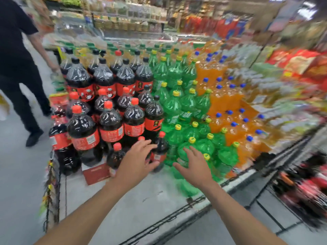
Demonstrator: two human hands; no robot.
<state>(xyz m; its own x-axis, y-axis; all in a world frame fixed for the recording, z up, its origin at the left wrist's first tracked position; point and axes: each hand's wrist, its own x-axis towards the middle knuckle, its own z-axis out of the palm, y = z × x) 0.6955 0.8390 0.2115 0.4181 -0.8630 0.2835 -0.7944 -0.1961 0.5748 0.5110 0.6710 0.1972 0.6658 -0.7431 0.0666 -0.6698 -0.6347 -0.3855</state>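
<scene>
The left hand (139,160) is held wide open beside a small red-capped cola bottle (161,145) at the front of the display platform (141,193). Whether it is touched seemingly cannot be told through the blur. The right hand (193,165) is spread wide over a green bottle (203,146).

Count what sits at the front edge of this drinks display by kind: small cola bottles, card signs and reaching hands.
small dark plastic cola bottles with red caps: 3
flat dark-red card sign: 1
bare hands, left hand and right hand: 2
Total: 6
</scene>
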